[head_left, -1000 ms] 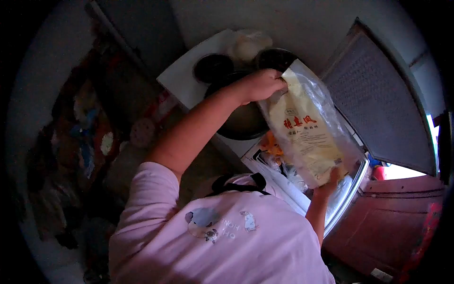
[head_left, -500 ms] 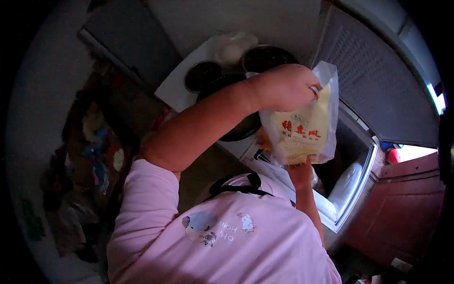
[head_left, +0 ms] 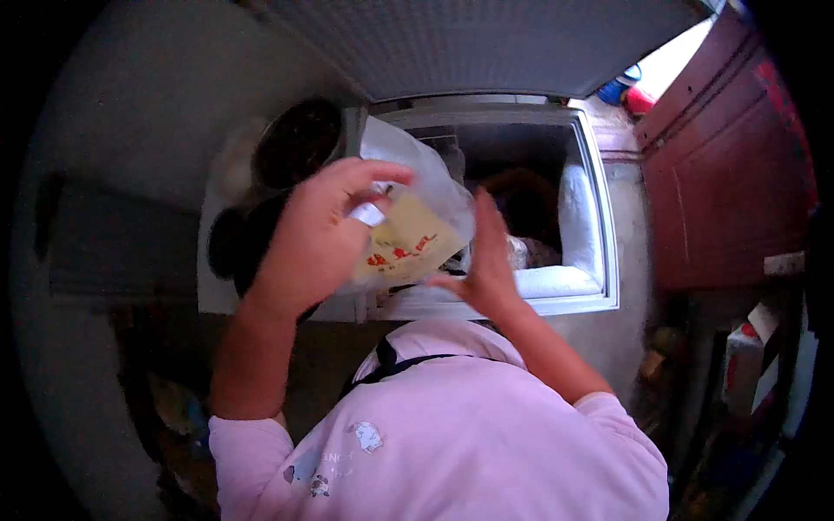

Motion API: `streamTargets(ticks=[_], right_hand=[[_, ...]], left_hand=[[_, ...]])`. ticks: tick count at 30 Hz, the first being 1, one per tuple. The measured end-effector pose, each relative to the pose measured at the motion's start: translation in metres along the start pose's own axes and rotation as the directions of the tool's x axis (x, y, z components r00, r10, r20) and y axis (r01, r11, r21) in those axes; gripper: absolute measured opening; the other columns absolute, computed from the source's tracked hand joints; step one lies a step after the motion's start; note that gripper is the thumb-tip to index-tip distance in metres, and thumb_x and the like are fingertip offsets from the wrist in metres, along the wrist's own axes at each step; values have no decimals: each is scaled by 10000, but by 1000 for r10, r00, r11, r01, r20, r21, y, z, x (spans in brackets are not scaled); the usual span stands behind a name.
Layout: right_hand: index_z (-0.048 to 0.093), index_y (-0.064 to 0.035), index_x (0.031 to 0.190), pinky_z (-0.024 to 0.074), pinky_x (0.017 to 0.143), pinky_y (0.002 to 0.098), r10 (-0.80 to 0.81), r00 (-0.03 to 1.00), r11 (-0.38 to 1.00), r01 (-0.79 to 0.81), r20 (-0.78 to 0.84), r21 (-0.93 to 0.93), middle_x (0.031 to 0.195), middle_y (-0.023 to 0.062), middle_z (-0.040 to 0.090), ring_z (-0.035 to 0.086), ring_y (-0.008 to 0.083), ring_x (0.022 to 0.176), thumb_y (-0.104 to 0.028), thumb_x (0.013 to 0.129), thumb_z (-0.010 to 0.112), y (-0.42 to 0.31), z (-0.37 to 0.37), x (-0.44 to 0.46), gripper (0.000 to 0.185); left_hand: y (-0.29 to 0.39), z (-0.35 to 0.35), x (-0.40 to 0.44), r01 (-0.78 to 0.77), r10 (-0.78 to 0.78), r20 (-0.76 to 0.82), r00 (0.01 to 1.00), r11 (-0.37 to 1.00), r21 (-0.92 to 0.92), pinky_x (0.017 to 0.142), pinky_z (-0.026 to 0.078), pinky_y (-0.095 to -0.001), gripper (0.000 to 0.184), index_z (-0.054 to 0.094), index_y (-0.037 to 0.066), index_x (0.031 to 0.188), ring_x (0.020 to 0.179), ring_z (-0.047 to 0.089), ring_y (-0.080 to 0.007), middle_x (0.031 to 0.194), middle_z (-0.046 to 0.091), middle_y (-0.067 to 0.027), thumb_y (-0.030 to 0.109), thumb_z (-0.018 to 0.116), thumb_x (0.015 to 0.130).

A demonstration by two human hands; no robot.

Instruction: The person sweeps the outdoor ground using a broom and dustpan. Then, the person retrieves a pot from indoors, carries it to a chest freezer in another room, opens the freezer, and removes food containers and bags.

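Note:
A clear plastic bag with a yellow, red-lettered packet inside hangs in front of me, above the left part of an open chest freezer. My left hand is curled at the bag's left side, with whitish plastic between thumb and fingers; motion blurs its grip. To the right of the packet, my right hand has its thumb and fingers spread. Its thumb is near the packet's lower right edge, and nothing shows clasped in it.
Behind my left hand, a dark-filled round pot and other dark round vessels stand on a white surface. The raised freezer lid is at the back. A red door and a white box are at right.
The view has turned right, bringing the freezer to the centre. The bag looks more folded and tilted. My right hand has moved from beneath the packet to its right side and spread its fingers.

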State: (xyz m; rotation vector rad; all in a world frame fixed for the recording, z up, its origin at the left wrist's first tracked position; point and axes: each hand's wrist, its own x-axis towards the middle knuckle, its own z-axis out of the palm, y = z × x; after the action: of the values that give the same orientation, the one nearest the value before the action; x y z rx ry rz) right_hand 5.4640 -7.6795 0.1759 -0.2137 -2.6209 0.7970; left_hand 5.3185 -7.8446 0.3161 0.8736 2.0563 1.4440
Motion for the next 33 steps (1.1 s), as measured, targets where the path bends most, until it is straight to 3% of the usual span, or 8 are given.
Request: streamTargets(ticks=[3,8,12,17,22,27,31,33], right_hand=[[204,54,1359,198,1063,557,49,998,982,-56,41,182,1361,279,303,300,450,1256,-439,560,820,-11,22,15,1122],[401,-13,1253,451,858,439,312,943,808,-326,113,491,1089,228,579,563,371,1036,-269,726,715,38,9,7,665],[605,-73,1012,495,711,378,278,955,716,-137,-100,684,897,152,645,630,328,843,-183,761,687,75,-12,6,286],[613,-37,994,490,728,356,415,907,684,-253,-79,684,917,100,659,631,230,847,-212,786,687,103,-5,1,281],[620,6,978,464,773,292,583,808,570,-328,-89,753,913,74,636,589,164,830,-150,842,668,80,-32,29,213],[547,-8,1131,438,843,323,542,826,618,-517,156,593,1080,79,592,555,192,965,-190,834,675,81,-15,30,371],[600,-33,997,487,722,365,478,874,542,-376,92,752,946,135,647,626,266,853,-250,754,722,29,25,33,347],[555,-51,1077,473,730,456,171,984,872,-132,-41,472,896,190,621,586,402,845,-187,674,730,-6,-21,50,460]], left_hand=[[30,39,16,-84,58,170,984,985,152,877,430,-283,411,613,32,1072,1001,544,-159,1097,596,-75,-104,433,729],[58,126,31,-157,149,98,984,985,73,897,411,-307,469,589,36,1123,1016,550,-218,1104,582,-130,-80,419,702],[79,152,31,-286,255,130,958,854,435,952,385,-355,516,476,51,1274,1092,516,-272,1164,555,-158,10,546,764],[36,121,18,-117,383,-208,900,672,731,1010,348,-367,650,364,48,1362,1172,468,-287,1211,527,-162,133,666,792],[-52,81,-56,133,-10,-451,892,961,242,961,400,-365,567,408,59,1326,1112,524,-298,1244,505,-174,130,658,822],[-56,68,-89,412,-398,-166,902,909,59,989,382,-356,572,399,27,1328,1149,503,-260,1284,493,-151,109,651,821],[-76,84,-68,193,-178,-79,981,943,270,1009,358,-392,672,370,50,1350,1202,451,-289,1347,429,-162,178,704,781],[-87,98,-50,149,-118,-101,988,905,399,991,356,-431,750,361,45,1328,1189,446,-325,1312,429,-174,259,751,724]])
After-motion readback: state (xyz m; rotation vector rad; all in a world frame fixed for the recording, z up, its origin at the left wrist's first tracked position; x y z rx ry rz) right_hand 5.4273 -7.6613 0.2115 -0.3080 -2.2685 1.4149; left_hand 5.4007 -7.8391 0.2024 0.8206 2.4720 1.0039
